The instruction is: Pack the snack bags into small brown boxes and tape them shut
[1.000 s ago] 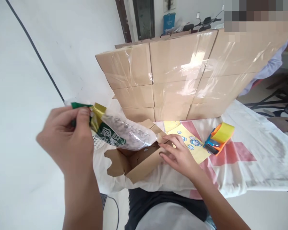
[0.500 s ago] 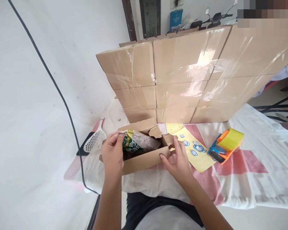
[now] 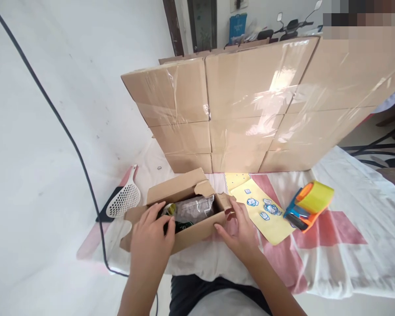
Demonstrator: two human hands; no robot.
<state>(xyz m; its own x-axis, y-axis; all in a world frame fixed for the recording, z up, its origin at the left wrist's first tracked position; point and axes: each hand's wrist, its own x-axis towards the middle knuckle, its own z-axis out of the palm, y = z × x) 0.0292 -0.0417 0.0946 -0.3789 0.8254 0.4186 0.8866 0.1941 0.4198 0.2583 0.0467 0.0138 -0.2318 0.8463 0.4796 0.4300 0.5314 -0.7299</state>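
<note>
Bag [image 3: 194, 209] lies in the open box [image 3: 197, 228], long axis 9-to-3; my left hand [image 3: 151, 239] is nearer, fingers spread and pressing its 9 o'clock end, my right hand [image 3: 238, 228] open, bracing the box's 3 o'clock end.

White-and-red cloth-covered table [image 3: 349, 245], open cardboard box [image 3: 197, 231], stacked sealed cartons [image 3: 250, 109], yellow sticker sheet [image 3: 260, 210], tape dispenser [image 3: 309, 204], white scoop [image 3: 123, 199]
</note>
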